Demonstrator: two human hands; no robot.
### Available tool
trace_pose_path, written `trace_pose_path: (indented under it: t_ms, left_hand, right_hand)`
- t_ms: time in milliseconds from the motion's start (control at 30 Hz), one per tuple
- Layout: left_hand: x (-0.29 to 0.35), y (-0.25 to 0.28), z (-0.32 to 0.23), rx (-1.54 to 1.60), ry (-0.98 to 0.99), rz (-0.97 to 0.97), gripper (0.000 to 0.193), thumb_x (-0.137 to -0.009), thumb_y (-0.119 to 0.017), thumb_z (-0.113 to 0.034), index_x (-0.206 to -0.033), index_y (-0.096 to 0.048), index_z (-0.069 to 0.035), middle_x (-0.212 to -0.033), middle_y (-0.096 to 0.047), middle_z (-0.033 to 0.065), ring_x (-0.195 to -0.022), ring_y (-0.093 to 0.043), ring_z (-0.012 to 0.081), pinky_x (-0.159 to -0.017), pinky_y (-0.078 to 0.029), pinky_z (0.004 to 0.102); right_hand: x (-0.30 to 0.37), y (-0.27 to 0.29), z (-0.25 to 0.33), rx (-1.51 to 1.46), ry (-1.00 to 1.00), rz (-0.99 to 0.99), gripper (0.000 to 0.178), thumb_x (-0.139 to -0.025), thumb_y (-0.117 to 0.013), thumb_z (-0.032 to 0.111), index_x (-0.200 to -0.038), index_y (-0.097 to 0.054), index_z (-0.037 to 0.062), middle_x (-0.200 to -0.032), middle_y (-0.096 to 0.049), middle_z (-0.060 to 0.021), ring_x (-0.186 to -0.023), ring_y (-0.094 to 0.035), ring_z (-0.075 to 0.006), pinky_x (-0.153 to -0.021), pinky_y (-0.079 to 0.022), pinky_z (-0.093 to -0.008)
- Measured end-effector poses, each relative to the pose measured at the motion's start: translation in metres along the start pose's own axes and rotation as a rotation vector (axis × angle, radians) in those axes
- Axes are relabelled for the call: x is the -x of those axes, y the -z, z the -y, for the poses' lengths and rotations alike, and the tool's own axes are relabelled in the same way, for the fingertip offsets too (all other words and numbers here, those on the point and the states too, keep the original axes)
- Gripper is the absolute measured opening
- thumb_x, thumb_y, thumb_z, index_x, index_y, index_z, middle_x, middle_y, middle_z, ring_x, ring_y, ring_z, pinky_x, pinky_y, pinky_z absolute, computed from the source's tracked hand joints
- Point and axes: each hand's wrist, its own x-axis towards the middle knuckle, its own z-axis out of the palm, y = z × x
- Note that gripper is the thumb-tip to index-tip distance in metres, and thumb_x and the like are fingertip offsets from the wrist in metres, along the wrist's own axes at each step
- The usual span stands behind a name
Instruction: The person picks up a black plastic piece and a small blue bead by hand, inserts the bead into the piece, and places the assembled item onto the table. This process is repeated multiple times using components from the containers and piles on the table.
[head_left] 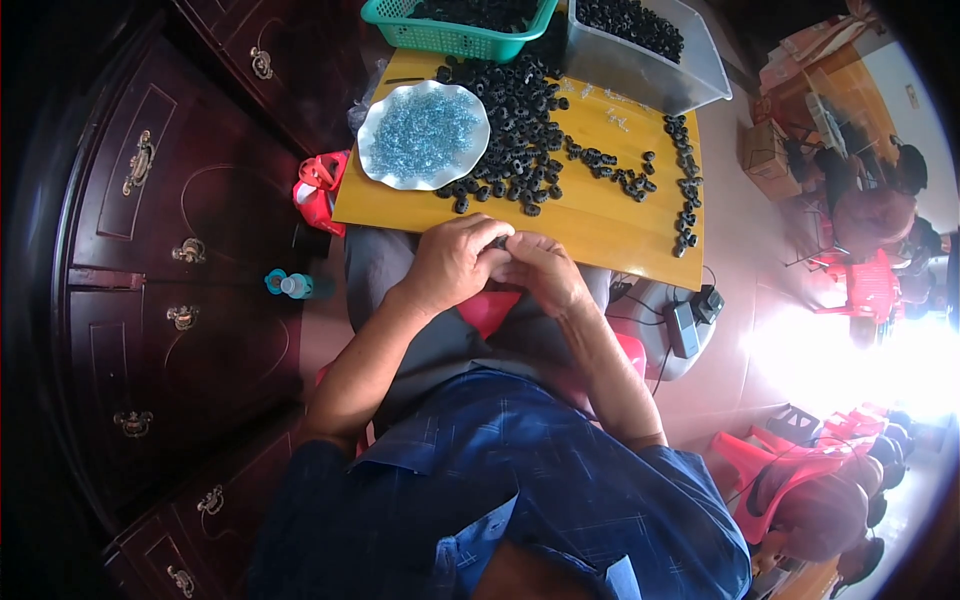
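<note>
My left hand and my right hand meet just off the near edge of the yellow table. Both are closed, fingertips pinched together around a small black part, mostly hidden by the fingers. Beyond them lies a heap of small black ribbed parts. A white scalloped plate left of the heap bears many tiny shiny pale-blue pieces. More black parts form a row along the table's right edge, with a loose group between.
A green basket and a clear plastic bin, both holding black parts, stand at the back. Small clear pieces lie near the bin. Dark wooden cabinets rise on the left. A power bank with cables sits right of my legs. Other people sit far right.
</note>
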Motion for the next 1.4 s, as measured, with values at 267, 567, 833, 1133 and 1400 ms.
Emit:
trace_pose_path:
  t_ms: [267,567,833,1133,1400]
  left_hand:
    - [-0.004,0.009,-0.005,0.076,0.017,0.025,0.025,-0.078,-0.073,-0.003,-0.102,-0.065,-0.005,-0.086,-0.067,0.0122,-0.077,-0.067,0.0324,-0.065,-0.053,0.0397]
    - [-0.006,0.004,-0.002,-0.002,-0.096,-0.102,0.026,-0.079,-0.076,-0.008,-0.102,-0.064,-0.004,-0.087,-0.067,0.0110,-0.076,-0.067,0.0318,-0.063,-0.053,0.0395]
    - [-0.007,0.008,-0.006,-0.068,-0.129,-0.121,0.025,-0.080,-0.075,-0.010,-0.101,-0.063,-0.006,-0.086,-0.066,0.0102,-0.077,-0.067,0.0311,-0.065,-0.053,0.0396]
    - [-0.004,0.005,-0.007,-0.048,-0.112,-0.093,0.040,-0.079,-0.074,-0.003,-0.116,-0.060,-0.003,-0.093,-0.064,0.0102,-0.070,-0.065,0.0223,-0.063,-0.053,0.0337]
    - [-0.006,0.007,-0.006,0.034,-0.009,-0.099,0.046,-0.077,-0.076,-0.005,-0.119,-0.059,-0.002,-0.088,-0.064,0.0099,-0.070,-0.066,0.0238,-0.063,-0.054,0.0358]
  right_hand:
    - [0.008,-0.006,0.014,-0.064,0.020,0.067,0.028,-0.101,-0.051,0.020,-0.115,-0.062,-0.0021,-0.101,-0.071,-0.0113,-0.091,-0.070,-0.0196,-0.087,-0.055,-0.0299]
    - [0.009,-0.006,0.021,-0.018,0.030,0.089,0.030,-0.102,-0.049,0.019,-0.117,-0.060,-0.0038,-0.104,-0.070,-0.0124,-0.093,-0.070,-0.0192,-0.088,-0.055,-0.0295]
    - [0.005,-0.004,0.026,0.082,0.043,0.111,0.030,-0.102,-0.049,0.020,-0.117,-0.060,-0.0030,-0.103,-0.070,-0.0120,-0.092,-0.069,-0.0191,-0.086,-0.056,-0.0315]
    - [0.008,-0.010,0.030,0.214,0.050,0.068,0.032,-0.103,-0.053,0.027,-0.113,-0.064,-0.0016,-0.105,-0.071,-0.0098,-0.094,-0.067,-0.0154,-0.087,-0.053,-0.0292]
    - [0.002,-0.018,0.029,0.139,0.109,0.087,0.030,-0.103,-0.054,0.025,-0.112,-0.066,-0.0003,-0.104,-0.071,-0.0092,-0.098,-0.068,-0.0175,-0.092,-0.053,-0.0306]
